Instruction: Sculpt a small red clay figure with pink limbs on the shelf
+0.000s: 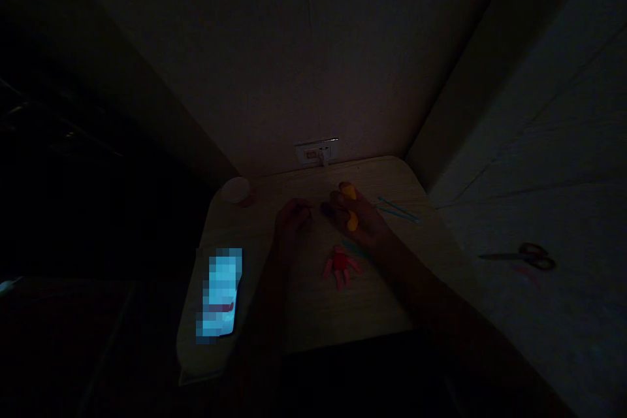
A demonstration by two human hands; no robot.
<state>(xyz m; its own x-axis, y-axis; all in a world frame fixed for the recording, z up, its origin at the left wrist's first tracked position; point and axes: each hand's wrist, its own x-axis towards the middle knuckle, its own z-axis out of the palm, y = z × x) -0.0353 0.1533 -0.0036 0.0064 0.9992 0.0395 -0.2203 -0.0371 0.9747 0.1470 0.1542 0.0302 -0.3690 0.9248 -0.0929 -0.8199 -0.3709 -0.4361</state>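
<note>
Right hand (360, 219): yellow modelling clay (349, 192) is grasped by the fingers (337, 199).
Left hand (292, 222): fingers curled; any grip cannot be told.
Surface (362, 313): a red clay figure (340, 264) is laid just below the hands.

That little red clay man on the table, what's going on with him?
A person is working with soft clay at a pale wooden table. Their right hand grips yellow clay, and their left hand is close beside it. The small red-and-pink clay figure lies on the table just below, and neither hand is touching it.
</note>
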